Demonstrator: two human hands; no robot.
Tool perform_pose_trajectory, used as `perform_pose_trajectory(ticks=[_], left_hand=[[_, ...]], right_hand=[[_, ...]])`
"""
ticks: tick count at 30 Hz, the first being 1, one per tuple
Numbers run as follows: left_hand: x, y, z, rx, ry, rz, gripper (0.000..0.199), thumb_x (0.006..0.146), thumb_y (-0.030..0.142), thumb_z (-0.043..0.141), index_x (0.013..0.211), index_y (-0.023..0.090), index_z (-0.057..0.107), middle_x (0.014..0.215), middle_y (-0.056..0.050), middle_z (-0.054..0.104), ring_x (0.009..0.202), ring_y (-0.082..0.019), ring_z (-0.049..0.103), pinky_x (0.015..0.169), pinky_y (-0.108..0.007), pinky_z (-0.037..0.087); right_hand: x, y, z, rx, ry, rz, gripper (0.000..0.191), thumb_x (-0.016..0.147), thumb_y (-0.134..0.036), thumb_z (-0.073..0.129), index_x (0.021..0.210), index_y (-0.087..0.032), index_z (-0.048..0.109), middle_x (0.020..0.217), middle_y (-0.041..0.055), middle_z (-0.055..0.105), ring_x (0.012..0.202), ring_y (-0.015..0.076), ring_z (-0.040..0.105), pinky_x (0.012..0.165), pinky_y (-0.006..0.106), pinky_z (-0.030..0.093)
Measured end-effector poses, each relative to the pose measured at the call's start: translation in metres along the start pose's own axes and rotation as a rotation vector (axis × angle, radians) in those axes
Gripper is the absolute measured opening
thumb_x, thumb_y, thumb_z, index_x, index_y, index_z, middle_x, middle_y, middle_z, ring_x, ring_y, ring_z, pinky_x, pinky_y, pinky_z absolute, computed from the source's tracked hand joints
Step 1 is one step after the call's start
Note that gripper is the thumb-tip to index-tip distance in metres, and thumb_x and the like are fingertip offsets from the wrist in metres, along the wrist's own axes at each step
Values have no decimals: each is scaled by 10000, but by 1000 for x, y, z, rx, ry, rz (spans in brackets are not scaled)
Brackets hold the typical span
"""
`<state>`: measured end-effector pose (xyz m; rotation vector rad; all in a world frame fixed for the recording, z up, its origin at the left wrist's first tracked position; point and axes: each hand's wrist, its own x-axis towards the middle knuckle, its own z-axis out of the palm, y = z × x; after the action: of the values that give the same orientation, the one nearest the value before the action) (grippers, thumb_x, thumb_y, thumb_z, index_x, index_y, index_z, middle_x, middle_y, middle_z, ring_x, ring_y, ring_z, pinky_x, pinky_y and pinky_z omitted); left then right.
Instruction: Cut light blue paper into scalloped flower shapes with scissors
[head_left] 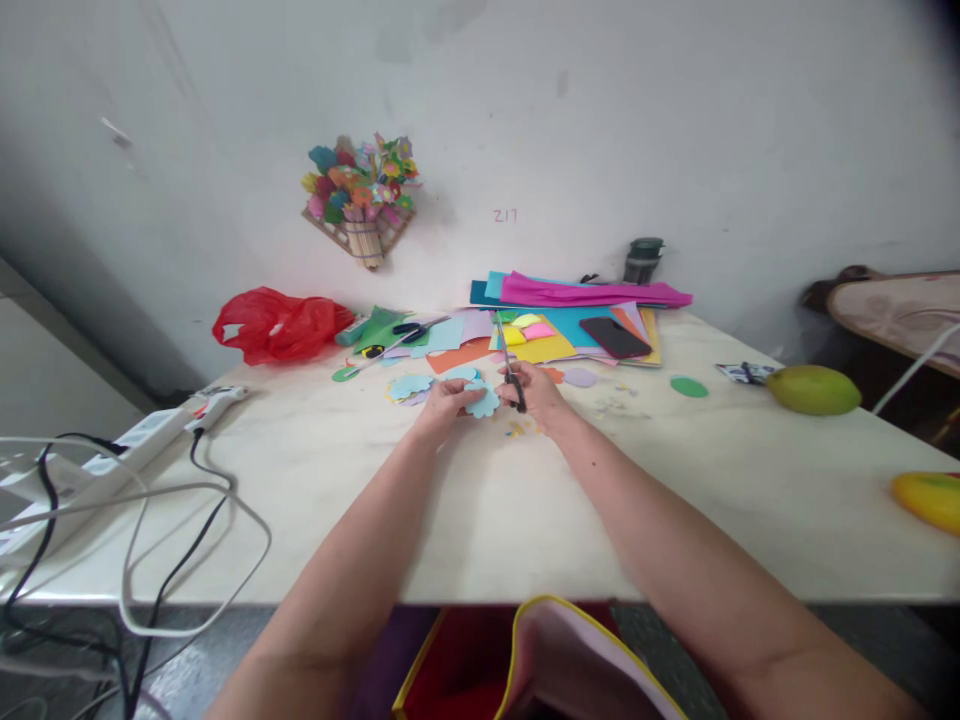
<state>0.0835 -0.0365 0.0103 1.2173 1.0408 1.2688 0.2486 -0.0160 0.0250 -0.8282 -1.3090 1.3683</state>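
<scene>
My left hand [448,402] pinches a light blue scalloped paper flower [483,400] above the table. Close beside it, my right hand [537,394] grips the black handles of a pair of scissors [515,384], whose blades point up and away from me. To the left of my left hand lies a small pile of paper flowers [409,386] in blue, yellow and purple. Small paper scraps [519,428] are scattered on the table just below the scissors.
Coloured sheets [551,345], a phone [615,337] and a second pair of scissors [411,330] lie at the back. A red plastic bag [281,325] sits back left, power strips [135,450] with cables at left. A green mango [814,390] rests at right.
</scene>
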Motion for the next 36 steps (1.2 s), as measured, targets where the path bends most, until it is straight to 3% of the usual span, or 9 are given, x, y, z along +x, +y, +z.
perform_pose_trajectory(ticks=[5, 12, 18, 22, 29, 36], left_hand=[[0, 1, 1, -25, 3, -48, 240, 539, 284, 792, 667, 132, 657, 631, -13, 640, 543, -112, 565, 567, -239, 450], [-5, 7, 6, -141, 54, 62, 323, 544, 286, 796, 794, 129, 666, 775, -44, 684, 664, -145, 631, 682, -285, 520], [1, 6, -1, -109, 80, 105, 392, 575, 369, 787, 840, 140, 613, 692, -36, 677, 486, -122, 598, 449, -217, 437], [3, 8, -3, -93, 105, 147, 363, 564, 367, 795, 759, 131, 599, 642, -24, 653, 454, -92, 544, 416, -201, 376], [2, 16, -8, -84, 161, 141, 371, 500, 379, 814, 666, 126, 599, 579, -11, 611, 460, -79, 491, 453, -218, 380], [3, 12, -14, -81, 156, 154, 337, 524, 362, 804, 656, 127, 601, 578, -4, 592, 479, -76, 492, 479, -213, 377]], right_hand=[[1, 3, 1, -7, 39, -22, 409, 473, -253, 751, 823, -171, 555, 534, -68, 562, 455, 89, 515, 473, 223, 405], [-3, 1, 6, -26, -23, -27, 410, 494, -275, 763, 823, -182, 535, 564, -64, 569, 468, 91, 539, 481, 223, 428], [-5, -5, 1, -122, -25, 59, 396, 541, -273, 774, 837, -174, 530, 544, -47, 571, 433, 95, 527, 381, 184, 347], [-4, -4, -3, -142, -94, 123, 334, 596, -267, 761, 821, -160, 538, 533, -37, 578, 404, 78, 508, 340, 161, 305], [2, 4, -17, -222, -259, 147, 256, 741, -359, 678, 831, -141, 578, 569, -6, 607, 384, 61, 508, 284, 139, 236], [3, -2, -25, -283, -444, 126, 249, 799, -354, 622, 723, -131, 540, 589, 25, 629, 395, 63, 518, 284, 141, 263]])
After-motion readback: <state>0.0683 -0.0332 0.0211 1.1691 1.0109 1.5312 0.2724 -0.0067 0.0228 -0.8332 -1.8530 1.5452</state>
